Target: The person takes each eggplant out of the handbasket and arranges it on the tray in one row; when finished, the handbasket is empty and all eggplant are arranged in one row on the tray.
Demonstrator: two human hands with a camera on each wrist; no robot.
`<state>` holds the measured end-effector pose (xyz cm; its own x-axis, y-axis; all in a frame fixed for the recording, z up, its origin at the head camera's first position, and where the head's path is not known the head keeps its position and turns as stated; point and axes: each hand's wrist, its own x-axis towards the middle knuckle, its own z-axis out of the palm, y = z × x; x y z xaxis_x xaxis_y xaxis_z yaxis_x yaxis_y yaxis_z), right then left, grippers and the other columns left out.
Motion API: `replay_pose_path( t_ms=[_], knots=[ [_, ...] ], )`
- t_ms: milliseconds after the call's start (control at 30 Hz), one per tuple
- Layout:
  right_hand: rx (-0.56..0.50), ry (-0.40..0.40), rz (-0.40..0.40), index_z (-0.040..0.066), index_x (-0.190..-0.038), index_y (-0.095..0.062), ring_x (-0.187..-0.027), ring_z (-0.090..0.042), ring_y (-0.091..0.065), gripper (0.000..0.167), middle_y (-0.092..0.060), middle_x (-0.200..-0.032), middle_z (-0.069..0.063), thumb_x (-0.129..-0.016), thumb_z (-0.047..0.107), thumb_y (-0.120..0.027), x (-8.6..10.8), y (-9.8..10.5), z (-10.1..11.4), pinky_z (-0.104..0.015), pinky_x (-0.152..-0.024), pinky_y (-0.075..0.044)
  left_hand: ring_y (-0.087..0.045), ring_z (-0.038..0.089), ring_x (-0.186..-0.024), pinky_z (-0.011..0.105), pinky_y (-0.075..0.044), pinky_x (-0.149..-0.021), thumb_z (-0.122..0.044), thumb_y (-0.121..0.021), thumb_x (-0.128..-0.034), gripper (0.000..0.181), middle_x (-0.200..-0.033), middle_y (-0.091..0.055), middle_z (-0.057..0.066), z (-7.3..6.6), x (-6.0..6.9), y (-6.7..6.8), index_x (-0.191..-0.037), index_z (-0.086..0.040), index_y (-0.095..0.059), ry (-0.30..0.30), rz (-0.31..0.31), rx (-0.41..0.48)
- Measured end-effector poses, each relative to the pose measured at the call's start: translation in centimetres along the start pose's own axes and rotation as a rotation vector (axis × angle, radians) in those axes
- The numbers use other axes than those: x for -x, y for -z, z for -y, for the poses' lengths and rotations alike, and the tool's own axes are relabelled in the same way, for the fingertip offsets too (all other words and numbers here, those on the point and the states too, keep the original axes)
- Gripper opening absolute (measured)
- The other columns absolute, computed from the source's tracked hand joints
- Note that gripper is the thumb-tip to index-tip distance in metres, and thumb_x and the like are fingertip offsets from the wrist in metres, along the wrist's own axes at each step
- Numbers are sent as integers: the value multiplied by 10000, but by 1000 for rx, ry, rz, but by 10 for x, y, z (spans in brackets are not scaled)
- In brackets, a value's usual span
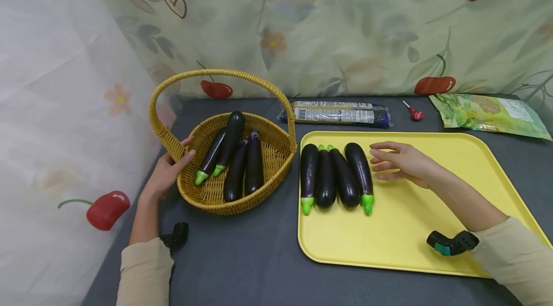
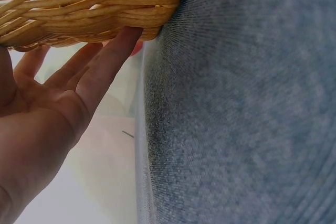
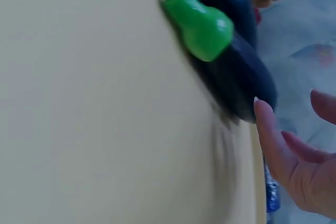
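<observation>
While pinching the left edge of the wicker basket (image 1: 275, 156) between thumb and fingers of the left hand (image 1: 165, 175), holds the right hand (image 1: 406, 160) over the yellow tray (image 1: 389, 234), with fingers loosely spread — just beside the rightmost eggplant (image 1: 360, 170) in a row of four. Can see four more eggplants (image 1: 254, 167) inside the basket.

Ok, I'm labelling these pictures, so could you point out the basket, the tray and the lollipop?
Basket (image 1: 276, 153): head view, on the bare woven inside, toward the picture's right.
Tray (image 1: 389, 234): head view, on its bare yellow surface.
Lollipop (image 1: 416, 115): head view, on its round red head.
</observation>
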<state>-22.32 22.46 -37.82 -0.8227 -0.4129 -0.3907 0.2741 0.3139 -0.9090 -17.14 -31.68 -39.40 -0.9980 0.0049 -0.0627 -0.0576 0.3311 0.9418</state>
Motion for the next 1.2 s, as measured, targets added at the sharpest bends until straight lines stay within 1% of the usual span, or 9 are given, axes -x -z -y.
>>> replay_pose_path(
  t_ms=[100,200,333,433,600,733,933,1100,1200],
  knots=[
    [-36,36,-1,-60,-1456,-254,-988,-196,-619,663,-528,-1196,-178,-993,334,-519,2,4,8,-413,-841,-495,-351,338,-1305,176,-467,-785,-404,-548,-963,669,-1494,-304,183,0,0,0,-1524,-175,-264,-11,5,11],
    [-64,73,36,-64,-1441,-277,-1027,-221,-605,625,-556,-1170,-140,-1002,322,-499,5,5,17,-424,-858,-486,-354,354,-1302,191,-481,-773,-385,-542,-970,659,-1497,-295,188,0,0,1,-1525,-172,-257,-19,11,25],
    [-106,97,133,-40,-1423,-328,-1080,-271,-581,541,-563,-1199,-140,-1018,288,-473,6,-1,30,-444,-880,-469,-352,356,-1303,194,-483,-772,-377,-540,-972,657,-1499,-290,190,-1,0,2,-1526,-172,-252,-21,11,31],
    [-145,98,219,-12,-1399,-383,-1107,-319,-559,467,-558,-1208,-161,-1024,255,-466,5,-11,40,-479,-902,-445,-356,354,-1301,193,-482,-773,-382,-542,-970,658,-1496,-297,192,-1,0,2,-1525,-172,-257,-17,9,30],
    [-184,93,340,26,-1381,-431,-1078,-308,-568,410,-554,-1211,-184,-1028,233,-460,0,-34,58,-502,-912,-433,-355,341,-1302,185,-473,-785,-393,-546,-965,665,-1494,-304,188,-1,1,2,-1522,-161,-265,-14,3,22],
    [-214,86,414,5,-1393,-414,-1059,-288,-578,433,-549,-1217,-194,-1025,227,-467,-6,-56,69,-521,-919,-420,-353,331,-1303,176,-464,-794,-402,-549,-962,670,-1495,-308,180,-1,1,0,-1520,-155,-273,-18,-2,16],
    [-238,87,501,-45,-1440,-321,-1071,-286,-576,498,-549,-1213,-192,-1036,221,-438,-16,-93,82,-518,-913,-430,-367,341,-1293,176,-463,-794,-399,-548,-964,664,-1479,-325,196,0,0,0,-1519,-154,-276,-23,-2,13],
    [-236,101,568,-15,-1437,-359,-1097,-295,-565,454,-531,-1248,-211,-1040,198,-420,-26,-124,94,-507,-913,-434,-362,342,-1296,178,-464,-792,-405,-551,-961,678,-1485,-316,196,1,0,0,-1518,-136,-274,-20,-10,16],
    [-242,97,580,-6,-1437,-366,-1117,-310,-552,445,-510,-1282,-224,-1042,192,-414,-36,-141,100,-499,-916,-435,-369,340,-1292,181,-469,-789,-407,-560,-956,686,-1487,-316,191,3,-1,-1,-1516,-127,-279,-19,-13,26]
  ],
)
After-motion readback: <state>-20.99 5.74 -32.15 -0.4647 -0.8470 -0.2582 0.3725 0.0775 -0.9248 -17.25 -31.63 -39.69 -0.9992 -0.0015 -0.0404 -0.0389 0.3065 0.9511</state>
